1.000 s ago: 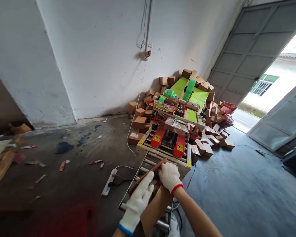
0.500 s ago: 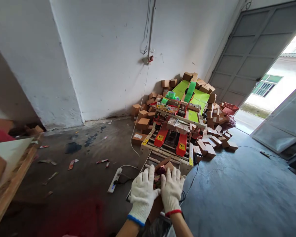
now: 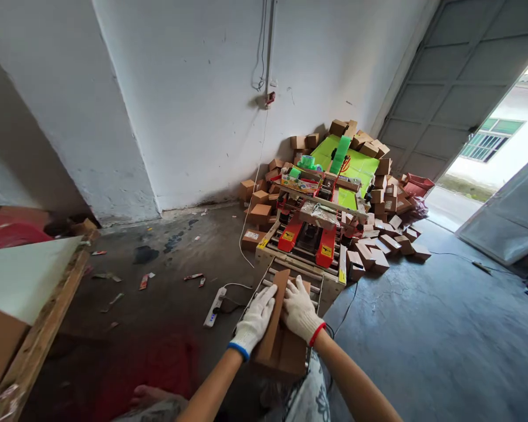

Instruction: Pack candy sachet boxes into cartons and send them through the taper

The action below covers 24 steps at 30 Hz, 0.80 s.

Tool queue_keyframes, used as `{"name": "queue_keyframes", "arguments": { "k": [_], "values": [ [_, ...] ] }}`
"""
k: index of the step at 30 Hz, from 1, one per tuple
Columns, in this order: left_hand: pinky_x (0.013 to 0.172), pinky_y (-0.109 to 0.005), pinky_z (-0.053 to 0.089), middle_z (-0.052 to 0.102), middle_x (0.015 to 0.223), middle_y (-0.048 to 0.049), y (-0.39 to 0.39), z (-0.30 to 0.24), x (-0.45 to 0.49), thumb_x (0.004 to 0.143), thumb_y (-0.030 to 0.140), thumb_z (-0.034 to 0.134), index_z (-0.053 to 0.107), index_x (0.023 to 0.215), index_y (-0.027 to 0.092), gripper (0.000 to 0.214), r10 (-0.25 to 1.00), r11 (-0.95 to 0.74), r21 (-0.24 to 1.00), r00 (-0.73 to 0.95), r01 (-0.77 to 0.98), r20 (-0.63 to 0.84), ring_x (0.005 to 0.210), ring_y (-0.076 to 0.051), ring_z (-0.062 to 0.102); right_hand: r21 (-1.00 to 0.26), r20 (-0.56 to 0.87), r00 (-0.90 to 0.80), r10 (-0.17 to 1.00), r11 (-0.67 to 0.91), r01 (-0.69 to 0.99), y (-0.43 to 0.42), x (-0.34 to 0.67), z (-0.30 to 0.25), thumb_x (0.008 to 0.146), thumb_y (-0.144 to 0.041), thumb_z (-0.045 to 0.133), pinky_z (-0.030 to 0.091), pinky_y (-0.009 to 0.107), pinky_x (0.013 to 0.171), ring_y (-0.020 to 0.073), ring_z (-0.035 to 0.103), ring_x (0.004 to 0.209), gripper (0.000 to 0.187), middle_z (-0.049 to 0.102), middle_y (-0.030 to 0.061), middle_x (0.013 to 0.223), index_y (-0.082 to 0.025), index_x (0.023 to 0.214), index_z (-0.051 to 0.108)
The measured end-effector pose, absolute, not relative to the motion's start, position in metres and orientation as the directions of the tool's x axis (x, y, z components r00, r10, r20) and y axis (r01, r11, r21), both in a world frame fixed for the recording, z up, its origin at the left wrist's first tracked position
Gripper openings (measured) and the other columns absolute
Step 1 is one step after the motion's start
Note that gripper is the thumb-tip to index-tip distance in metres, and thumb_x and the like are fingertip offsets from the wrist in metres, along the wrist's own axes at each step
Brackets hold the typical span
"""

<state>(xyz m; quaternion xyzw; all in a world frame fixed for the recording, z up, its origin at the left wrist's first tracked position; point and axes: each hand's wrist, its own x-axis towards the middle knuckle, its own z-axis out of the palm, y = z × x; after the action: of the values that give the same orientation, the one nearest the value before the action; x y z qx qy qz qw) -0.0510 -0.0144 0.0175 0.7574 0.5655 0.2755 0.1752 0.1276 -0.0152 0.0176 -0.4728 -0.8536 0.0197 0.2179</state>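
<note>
A brown cardboard box (image 3: 286,350) lies on the roller conveyor (image 3: 264,280) in front of me. My left hand (image 3: 256,321), in a white glove with a blue cuff, presses flat against the upright left flap. On the box's right flap rests my right hand (image 3: 300,310), in a white glove with a red cuff, fingers spread. Beyond the box stands the tape sealing machine (image 3: 308,234) with two red side belts.
A heap of small cardboard boxes (image 3: 381,228) and green sheets (image 3: 352,164) lies behind the machine against the white wall. A white power strip (image 3: 215,306) and its cable lie on the floor at left. A wooden table edge (image 3: 39,334) stands at left. A grey door opens at right.
The camera view has shifted slightly. My hands have pulled back toward me along the box, and the box flaps, spread open before, now stand folded up under both palms.
</note>
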Motion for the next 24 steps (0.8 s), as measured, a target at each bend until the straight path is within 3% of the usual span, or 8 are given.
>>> {"name": "queue_keyframes", "arguments": {
  "k": [3, 5, 6, 9, 11, 14, 18, 24],
  "values": [
    [0.112, -0.034, 0.047, 0.056, 0.149, -0.0037, -0.022, 0.009, -0.05, 0.098, 0.02, 0.034, 0.05, 0.149, 0.025, 0.054, 0.944, -0.33, 0.581, 0.279, 0.744, 0.178, 0.136, -0.017, 0.053, -0.499, 0.527, -0.054, 0.848, 0.361, 0.788, -0.018, 0.128, 0.002, 0.095, -0.028, 0.043, 0.029, 0.052, 0.121, 0.0262, 0.049, 0.132, 0.038, 0.06, 0.015, 0.136, -0.016, 0.124, 0.065],
    [0.106, -0.038, 0.052, 0.054, 0.151, -0.0053, -0.032, 0.009, -0.047, 0.097, 0.019, 0.039, 0.051, 0.148, 0.032, 0.053, 0.957, -0.288, 0.562, 0.253, 0.776, 0.142, 0.13, -0.023, 0.058, -0.612, 0.539, 0.219, 0.813, 0.199, 0.766, -0.027, 0.126, -0.009, 0.098, -0.034, 0.039, 0.036, 0.052, 0.116, 0.0286, 0.044, 0.137, 0.047, 0.053, 0.0212, 0.142, -0.009, 0.134, 0.056],
    [0.103, -0.042, 0.053, 0.051, 0.152, -0.0071, -0.037, 0.011, -0.044, 0.097, 0.02, 0.041, 0.052, 0.147, 0.034, 0.053, 0.964, -0.265, 0.531, 0.236, 0.805, 0.123, 0.127, -0.026, 0.061, -0.616, 0.516, 0.258, 0.817, 0.144, 0.775, -0.036, 0.124, -0.013, 0.098, -0.039, 0.038, 0.036, 0.054, 0.115, 0.0313, 0.04, 0.141, 0.054, 0.049, 0.0238, 0.146, -0.006, 0.139, 0.051],
    [0.096, -0.048, 0.054, 0.044, 0.155, -0.013, -0.044, 0.017, -0.035, 0.096, 0.017, 0.043, 0.054, 0.145, 0.04, 0.055, 0.979, -0.203, 0.371, 0.198, 0.906, 0.052, 0.119, -0.033, 0.064, -0.466, 0.354, 0.032, 0.935, 0.146, 0.873, -0.075, 0.112, -0.02, 0.093, -0.056, 0.049, 0.024, 0.062, 0.119, 0.0398, 0.018, 0.152, 0.076, 0.031, 0.0233, 0.16, -0.009, 0.152, 0.039],
    [0.097, -0.048, 0.053, 0.043, 0.156, -0.0143, -0.039, 0.018, -0.03, 0.096, 0.017, 0.044, 0.052, 0.146, 0.039, 0.055, 0.98, -0.192, 0.343, 0.195, 0.919, 0.025, 0.12, -0.033, 0.063, -0.348, 0.183, -0.145, 0.972, 0.202, 0.915, -0.102, 0.104, -0.019, 0.078, -0.067, 0.065, 0.009, 0.069, 0.12, 0.0461, 0.01, 0.152, 0.097, 0.024, 0.0218, 0.164, -0.014, 0.155, 0.038],
    [0.11, -0.044, 0.046, 0.042, 0.157, -0.0122, -0.023, 0.011, -0.029, 0.098, 0.025, 0.046, 0.057, 0.144, 0.03, 0.047, 0.974, -0.202, 0.585, 0.222, 0.786, 0.039, 0.132, -0.029, 0.055, -0.226, 0.027, -0.223, 0.974, 0.223, 0.948, -0.118, 0.099, -0.014, 0.063, -0.071, 0.075, -0.004, 0.073, 0.116, 0.0509, 0.013, 0.15, 0.112, 0.024, 0.0241, 0.163, -0.015, 0.153, 0.041],
    [0.123, -0.035, 0.033, 0.054, 0.149, -0.01, -0.012, -0.009, -0.04, 0.099, 0.034, 0.045, 0.059, 0.14, 0.018, 0.046, 0.99, -0.128, 0.88, 0.115, 0.457, 0.085, 0.14, -0.02, 0.047, -0.106, 0.068, -0.255, 0.964, 0.261, 0.959, -0.065, 0.118, -0.003, 0.073, -0.069, 0.067, 0.004, 0.072, 0.116, 0.0467, 0.016, 0.15, 0.103, 0.026, 0.0239, 0.162, -0.011, 0.154, 0.038],
    [0.119, -0.04, 0.04, 0.065, 0.137, -0.0115, -0.061, -0.023, -0.092, 0.095, 0.043, 0.05, 0.066, 0.129, 0.015, 0.046, 0.99, 0.142, 0.95, -0.045, 0.278, -0.135, 0.13, -0.023, 0.058, 0.008, 0.191, -0.085, 0.978, 0.085, 0.996, 0.096, 0.181, 0.038, 0.087, -0.057, 0.058, 0.03, 0.063, 0.11, 0.0398, 0.033, 0.143, 0.084, 0.037, 0.0277, 0.156, -0.007, 0.152, 0.037]
  ]
}}
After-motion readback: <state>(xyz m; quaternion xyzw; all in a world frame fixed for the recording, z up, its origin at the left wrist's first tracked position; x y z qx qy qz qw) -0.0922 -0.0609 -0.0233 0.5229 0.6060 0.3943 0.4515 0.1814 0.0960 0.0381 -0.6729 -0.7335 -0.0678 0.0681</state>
